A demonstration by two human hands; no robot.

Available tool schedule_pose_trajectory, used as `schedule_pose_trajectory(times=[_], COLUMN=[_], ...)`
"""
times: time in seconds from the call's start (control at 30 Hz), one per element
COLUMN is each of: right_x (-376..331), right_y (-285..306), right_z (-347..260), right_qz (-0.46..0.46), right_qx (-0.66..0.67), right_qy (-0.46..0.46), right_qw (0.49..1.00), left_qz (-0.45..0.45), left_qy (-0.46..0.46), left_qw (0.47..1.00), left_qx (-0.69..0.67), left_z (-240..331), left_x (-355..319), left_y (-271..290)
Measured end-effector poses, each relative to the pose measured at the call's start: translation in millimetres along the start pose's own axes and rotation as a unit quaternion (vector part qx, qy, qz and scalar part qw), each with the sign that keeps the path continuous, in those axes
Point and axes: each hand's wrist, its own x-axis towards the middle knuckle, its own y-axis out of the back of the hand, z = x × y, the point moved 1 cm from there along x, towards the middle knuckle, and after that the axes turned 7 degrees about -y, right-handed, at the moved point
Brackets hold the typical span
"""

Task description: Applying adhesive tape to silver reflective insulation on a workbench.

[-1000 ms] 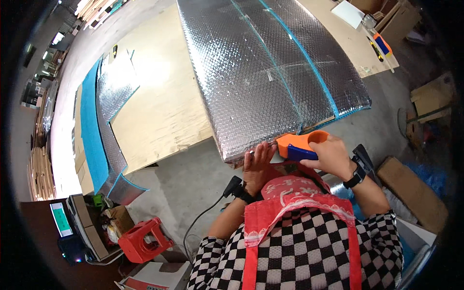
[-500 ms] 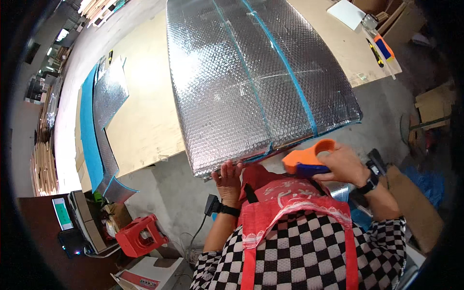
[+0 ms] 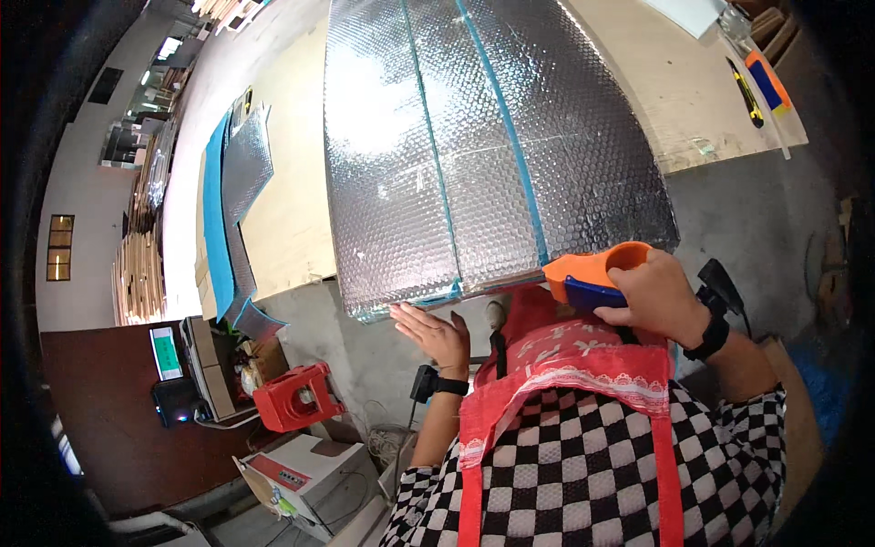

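Note:
A large silver bubble-foil sheet (image 3: 392, 210) with blue strips running along it covers the middle of the table, its near edge toward me. My left hand (image 3: 436, 339) is open, its straight fingers against the near left corner of the foil. My right hand (image 3: 661, 296) is wrapped around the looped handle of an orange-and-blue hand tool (image 3: 583, 273), whose exact kind I cannot make out. The tool's front end meets the foil's near edge, right of its middle. Whether it grips the edge I cannot tell.
Foil offcuts with a blue strip (image 3: 217, 228) lie on the table's left side. On the right are a yellow-and-black utility knife (image 3: 746, 94) and another orange-and-blue item (image 3: 768, 80). A red plastic stool (image 3: 296, 398) and a white box (image 3: 310, 479) stand at lower left.
My right hand has brought the orange-and-blue tool up to the foil's near edge. My left hand has turned and flattened at the near left corner. The view has shifted.

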Motion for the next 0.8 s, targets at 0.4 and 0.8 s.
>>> schedule_pose_trajectory(times=[0.4,0.8], right_x=[1.9,-46.7], right_y=[9.9,70.4], right_z=[37.2,206.2], right_qz=[-0.025,-0.140], right_qx=[0.055,0.027], right_qy=[0.095,-0.052], right_qw=[0.994,0.988], left_qz=[0.078,0.082], left_qy=[-0.143,-0.349], left_qw=[0.987,0.925], left_qx=[-0.004,0.123], left_z=[113.3,196.5], left_x=[4.8,2.0], left_y=[-42.3,-30.4])
